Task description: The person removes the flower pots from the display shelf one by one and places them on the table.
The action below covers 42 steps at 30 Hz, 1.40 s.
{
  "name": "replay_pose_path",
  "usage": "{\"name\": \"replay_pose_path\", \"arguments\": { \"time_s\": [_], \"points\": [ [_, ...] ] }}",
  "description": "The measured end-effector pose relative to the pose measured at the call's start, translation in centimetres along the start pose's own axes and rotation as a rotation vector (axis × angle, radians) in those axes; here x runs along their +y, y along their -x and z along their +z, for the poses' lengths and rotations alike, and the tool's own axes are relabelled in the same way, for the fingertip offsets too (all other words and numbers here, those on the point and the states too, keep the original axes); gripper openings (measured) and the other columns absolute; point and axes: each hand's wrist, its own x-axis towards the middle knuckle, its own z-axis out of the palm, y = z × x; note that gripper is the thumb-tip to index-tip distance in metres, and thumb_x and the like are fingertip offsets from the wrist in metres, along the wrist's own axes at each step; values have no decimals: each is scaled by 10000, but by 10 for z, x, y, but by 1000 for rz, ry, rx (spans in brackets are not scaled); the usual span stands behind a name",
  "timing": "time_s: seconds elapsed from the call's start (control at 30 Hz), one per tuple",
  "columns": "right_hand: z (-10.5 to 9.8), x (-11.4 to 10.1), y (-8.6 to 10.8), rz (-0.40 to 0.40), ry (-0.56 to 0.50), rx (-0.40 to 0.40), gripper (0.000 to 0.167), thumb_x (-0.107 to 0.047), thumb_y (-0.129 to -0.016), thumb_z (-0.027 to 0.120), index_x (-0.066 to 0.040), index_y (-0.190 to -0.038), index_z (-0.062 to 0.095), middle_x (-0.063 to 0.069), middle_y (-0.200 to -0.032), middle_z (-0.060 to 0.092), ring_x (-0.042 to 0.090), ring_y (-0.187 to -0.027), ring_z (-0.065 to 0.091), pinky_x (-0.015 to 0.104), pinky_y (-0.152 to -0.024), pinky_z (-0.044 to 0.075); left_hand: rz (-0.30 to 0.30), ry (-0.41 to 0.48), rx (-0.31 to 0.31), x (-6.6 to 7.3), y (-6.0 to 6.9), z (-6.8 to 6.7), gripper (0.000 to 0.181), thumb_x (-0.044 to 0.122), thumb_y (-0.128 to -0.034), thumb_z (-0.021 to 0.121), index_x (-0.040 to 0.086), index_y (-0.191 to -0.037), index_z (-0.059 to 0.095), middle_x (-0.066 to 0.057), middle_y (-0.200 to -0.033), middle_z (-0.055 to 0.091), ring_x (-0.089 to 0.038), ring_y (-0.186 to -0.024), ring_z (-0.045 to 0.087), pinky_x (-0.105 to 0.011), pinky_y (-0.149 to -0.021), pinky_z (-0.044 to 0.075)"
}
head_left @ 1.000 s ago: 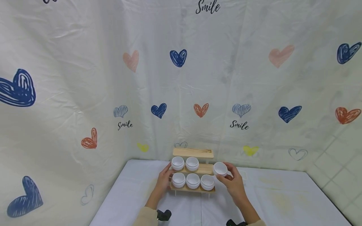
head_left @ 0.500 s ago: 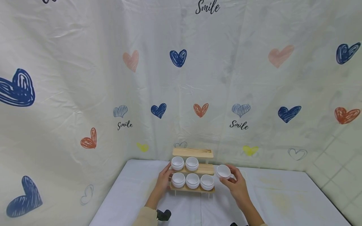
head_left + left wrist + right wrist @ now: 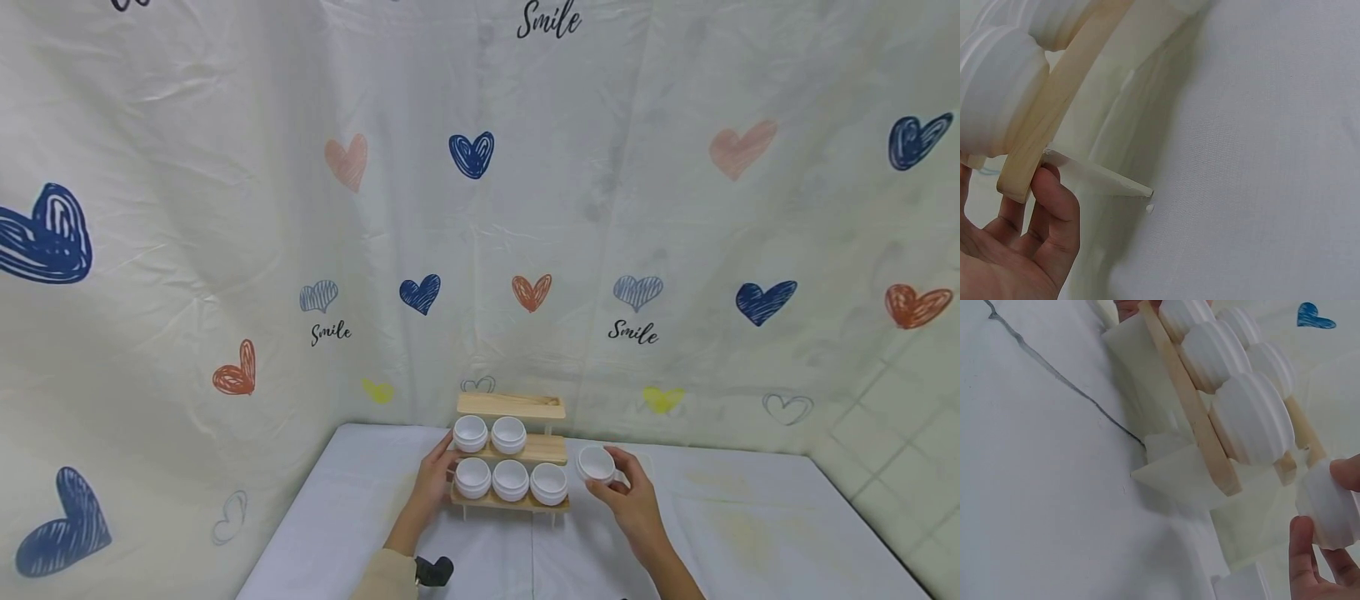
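Observation:
A three-tier wooden rack (image 3: 512,406) with whitish, translucent legs stands on the table. My left hand (image 3: 429,487) grips its left end; in the left wrist view the fingers (image 3: 1060,206) curl around the end of a wooden shelf (image 3: 1063,94). To the right of the rack, my right hand (image 3: 633,504) holds a white cup (image 3: 596,464) between thumb and fingers, apart from the shelves. The right wrist view shows this cup (image 3: 1329,506) pinched at its sides. Two white cups (image 3: 490,435) sit on the middle tier, three more (image 3: 511,481) on the lowest.
A white cloth covers the table (image 3: 742,525). Close behind the rack hangs a pale curtain (image 3: 570,208) printed with hearts. In the right wrist view, a white block-like object (image 3: 1242,584) appears at the bottom edge, its kind unclear.
My right hand has carried the cup away from the right end of the middle tier, to the right and slightly toward me. The left hand stays on the rack.

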Motion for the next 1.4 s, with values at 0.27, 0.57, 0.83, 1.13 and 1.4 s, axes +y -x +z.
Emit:
{"name": "replay_pose_path", "arguments": {
  "time_s": [0.27,0.57,0.83,1.13,1.4],
  "points": [
    [-3,8,1,6,29,1,716,-76,-859,796,-141,-1480,445,128,-1438,463,53,-914,630,191,-807,534,6,-2,-7,0,-1,0,617,320,-992,551,184,-1578,410,-81,-998,654,-175,-862,557,-307,-735,456],
    [-5,18,1,52,87,-1,731,-95,-883,781,-110,-1512,408,175,-1482,450,112,-997,599,183,-793,517,-10,-14,4,0,0,1,612,323,-1007,530,180,-1585,394,-79,-1012,653,-176,-867,551,-308,-731,450],
    [-5,21,4,48,112,6,709,-73,-876,777,-90,-1492,426,200,-1457,470,112,-986,586,195,-788,504,-22,-17,2,24,17,2,590,263,-1021,500,140,-1587,382,-111,-1025,646,-193,-884,544,-298,-730,441],
    [-8,26,4,44,144,3,707,-79,-861,787,-75,-1476,438,207,-1438,490,193,-1092,566,197,-805,486,-8,-25,-2,4,2,1,607,299,-1015,512,164,-1591,378,-73,-992,649,-172,-862,547,-305,-726,445],
    [-10,29,4,54,170,5,700,-87,-858,788,-84,-1470,447,195,-1438,513,206,-1147,544,186,-828,475,-13,-7,1,3,2,0,616,342,-999,535,206,-1585,399,-71,-1006,656,-177,-868,555,-312,-729,453]
  ]
}}
